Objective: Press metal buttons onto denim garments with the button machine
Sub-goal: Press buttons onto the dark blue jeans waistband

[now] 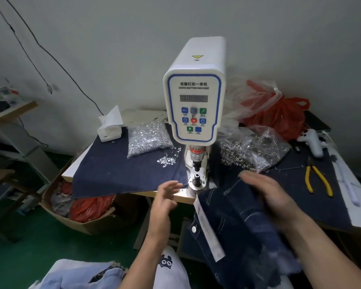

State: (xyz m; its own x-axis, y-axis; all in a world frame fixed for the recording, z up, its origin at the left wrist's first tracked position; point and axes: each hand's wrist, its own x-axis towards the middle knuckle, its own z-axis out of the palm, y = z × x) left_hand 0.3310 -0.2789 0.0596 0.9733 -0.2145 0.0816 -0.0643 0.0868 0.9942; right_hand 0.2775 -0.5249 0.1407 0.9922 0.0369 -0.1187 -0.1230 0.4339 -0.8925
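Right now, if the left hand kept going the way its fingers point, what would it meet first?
Probably the lower die post of the button machine. The left hand is open, pointing up-right over the table edge; depth is unclear.

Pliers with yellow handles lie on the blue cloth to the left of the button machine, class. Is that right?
Not quite. The head view shows the pliers on the cloth to the right of the button machine, not the left. The handles are indeed yellow.
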